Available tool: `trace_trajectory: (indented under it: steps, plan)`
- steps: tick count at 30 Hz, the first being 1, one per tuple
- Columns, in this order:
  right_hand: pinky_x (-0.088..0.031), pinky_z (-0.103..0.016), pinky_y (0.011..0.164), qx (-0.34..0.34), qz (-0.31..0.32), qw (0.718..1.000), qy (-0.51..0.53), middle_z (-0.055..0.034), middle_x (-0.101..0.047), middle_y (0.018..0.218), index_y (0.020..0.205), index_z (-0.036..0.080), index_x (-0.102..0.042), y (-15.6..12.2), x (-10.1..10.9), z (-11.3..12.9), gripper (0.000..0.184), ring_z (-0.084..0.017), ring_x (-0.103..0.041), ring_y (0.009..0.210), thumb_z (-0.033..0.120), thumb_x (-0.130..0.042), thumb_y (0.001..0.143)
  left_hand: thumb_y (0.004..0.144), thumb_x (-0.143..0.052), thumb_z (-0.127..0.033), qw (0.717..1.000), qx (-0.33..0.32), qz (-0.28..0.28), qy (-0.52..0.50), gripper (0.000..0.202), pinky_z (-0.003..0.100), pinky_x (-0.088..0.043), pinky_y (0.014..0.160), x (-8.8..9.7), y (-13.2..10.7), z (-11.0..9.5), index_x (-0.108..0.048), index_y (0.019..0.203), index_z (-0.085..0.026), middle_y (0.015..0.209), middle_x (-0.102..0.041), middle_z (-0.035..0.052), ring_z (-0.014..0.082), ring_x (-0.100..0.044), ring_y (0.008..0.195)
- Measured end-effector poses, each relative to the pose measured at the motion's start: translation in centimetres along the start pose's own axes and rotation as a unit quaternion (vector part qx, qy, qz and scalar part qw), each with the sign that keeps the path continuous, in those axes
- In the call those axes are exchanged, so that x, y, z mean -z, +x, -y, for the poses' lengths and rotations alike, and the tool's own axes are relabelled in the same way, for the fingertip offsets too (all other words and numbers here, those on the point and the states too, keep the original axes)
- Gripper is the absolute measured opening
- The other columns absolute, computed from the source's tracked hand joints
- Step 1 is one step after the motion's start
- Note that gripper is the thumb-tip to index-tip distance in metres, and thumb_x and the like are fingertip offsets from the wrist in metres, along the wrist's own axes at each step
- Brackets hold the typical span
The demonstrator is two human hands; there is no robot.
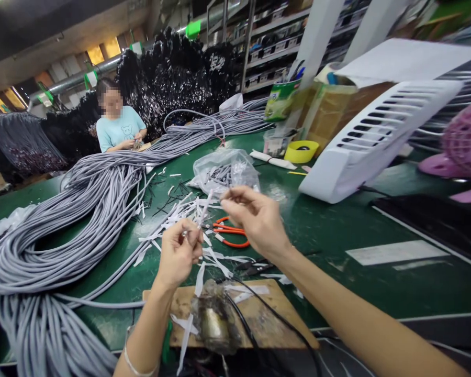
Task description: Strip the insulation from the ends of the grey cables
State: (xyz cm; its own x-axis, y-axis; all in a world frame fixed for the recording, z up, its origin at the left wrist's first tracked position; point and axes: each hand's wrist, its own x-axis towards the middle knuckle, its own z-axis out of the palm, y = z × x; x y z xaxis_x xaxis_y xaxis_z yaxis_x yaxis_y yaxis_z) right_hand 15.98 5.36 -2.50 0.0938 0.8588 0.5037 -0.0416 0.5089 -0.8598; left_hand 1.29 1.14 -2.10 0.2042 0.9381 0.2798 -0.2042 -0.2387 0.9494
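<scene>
My left hand [180,250] is closed in a pinch above the front of the green table. A thin whitish piece [205,207] shows just past its fingertips, but I cannot tell if it is held or lies behind. To the right and a little higher, my right hand [259,217] is closed with thumb and fingertips together; what they hold, if anything, is too small to name. White strips [176,215] lie scattered behind and between the hands. Orange-handled scissors [232,233] rest beside my right hand, partly covered by it. A clear bag of small grey pieces [224,170] sits behind.
Thick bundles of grey cable [102,220] cover the left side. A small motor-like device [215,322] sits on a wooden board [275,314] in front. At right stand a white fan-like housing [377,136] and a yellow tape roll [301,152]. A co-worker [120,125] sits across the table.
</scene>
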Motion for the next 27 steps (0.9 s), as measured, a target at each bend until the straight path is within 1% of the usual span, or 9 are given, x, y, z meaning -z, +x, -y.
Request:
trace_trajectory:
  steps: [5,8,12,16,19,22,23,25,27]
  plan:
    - [-0.02,-0.019,0.035,-0.058,0.075,0.993,0.067,0.0066,-0.04,0.053,0.076,0.017,-0.056,-1.2,-1.5,1.1,0.032,-0.004,-0.028,0.04,0.04,-0.07,0.059,0.072,-0.062,-0.049,1.0,-0.01,-0.012,-0.008,0.042,0.013,-0.019,0.032,-0.2,-0.1,-0.3,-0.038,0.059,-0.016,0.058,-0.042,-0.0051,-0.0003,-0.028,0.036]
    - [-0.021,-0.02,0.034,-0.067,0.102,0.991,0.062,0.003,-0.048,0.056,0.068,0.015,-0.058,-1.3,-1.6,1.2,0.03,-0.005,-0.032,0.041,0.041,-0.071,0.058,0.075,-0.06,-0.046,1.0,-0.021,-0.005,0.007,0.038,0.012,-0.021,0.033,-0.4,-0.3,-0.3,-0.042,0.062,-0.016,0.058,-0.042,-0.0051,-0.0002,-0.03,0.036]
    - [-0.017,-0.02,0.033,-0.065,0.115,0.988,0.083,0.005,-0.041,0.047,0.057,0.015,-0.054,-1.5,-1.8,1.1,0.031,-0.004,-0.028,0.039,0.042,-0.067,0.065,0.075,-0.061,-0.045,0.998,0.001,0.023,-0.054,0.038,0.011,-0.016,0.031,-0.4,-0.3,-0.2,-0.038,0.062,-0.017,0.056,-0.041,-0.0057,-0.0007,-0.025,0.034]
    - [-0.014,-0.02,0.032,-0.133,0.136,0.972,0.14,0.0074,-0.036,0.045,0.058,0.015,-0.053,-1.6,-2.5,0.7,0.034,-0.003,-0.024,0.036,0.046,-0.067,0.064,0.075,-0.063,-0.04,0.992,0.012,0.026,-0.121,0.039,0.01,-0.013,0.03,-0.3,-0.2,-0.2,-0.034,0.061,-0.018,0.056,-0.042,-0.0056,-0.0016,-0.02,0.034]
    - [-0.01,-0.019,0.031,-0.199,0.084,0.96,0.175,0.0093,-0.033,0.043,0.057,0.015,-0.051,-1.0,-2.4,0.2,0.037,-0.001,-0.02,0.034,0.048,-0.07,0.059,0.075,-0.064,-0.036,0.988,0.021,0.034,-0.147,0.04,0.008,-0.013,0.031,-0.3,-0.2,-0.4,-0.032,0.061,-0.017,0.056,-0.043,-0.0053,-0.0019,-0.019,0.035]
    - [-0.007,-0.018,0.031,-0.232,0.003,0.941,0.245,0.0087,-0.045,0.049,0.067,0.016,-0.052,-0.3,-1.6,0.2,0.042,0.001,-0.016,0.032,0.051,-0.072,0.055,0.075,-0.065,-0.032,0.982,0.039,0.069,-0.173,0.043,0.007,-0.011,0.031,-0.3,-0.2,-0.7,-0.027,0.06,-0.018,0.054,-0.041,-0.006,-0.0018,-0.018,0.035]
    - [-0.006,-0.017,0.031,-0.237,0.015,0.931,0.277,0.007,-0.052,0.056,0.074,0.017,-0.053,-0.2,-1.4,0.4,0.045,0.002,-0.016,0.032,0.054,-0.071,0.054,0.075,-0.065,-0.031,0.978,0.043,0.086,-0.183,0.044,0.006,-0.01,0.031,-0.3,-0.1,-0.8,-0.026,0.06,-0.018,0.054,-0.04,-0.0063,-0.0019,-0.017,0.035]
    - [-0.005,-0.016,0.031,-0.246,0.103,0.905,0.331,0.0021,-0.063,0.074,0.093,0.02,-0.054,-0.2,-1.1,0.8,0.058,0.004,-0.015,0.032,0.055,-0.072,0.052,0.076,-0.063,-0.031,0.971,0.051,0.115,-0.201,0.044,0.006,-0.01,0.03,-0.3,-0.1,-0.9,-0.024,0.06,-0.018,0.055,-0.039,-0.0067,-0.0022,-0.014,0.035]
    - [-0.01,-0.015,0.031,-0.253,0.187,0.883,0.349,-0.0006,-0.066,0.083,0.107,0.023,-0.05,-0.5,-1.2,1.2,0.071,0.004,-0.022,0.032,0.045,-0.079,0.047,0.077,-0.062,-0.03,0.967,0.061,0.126,-0.212,0.043,0.006,-0.01,0.03,-0.2,-0.1,-0.9,-0.024,0.061,-0.018,0.056,-0.038,-0.0069,-0.0022,-0.012,0.036]
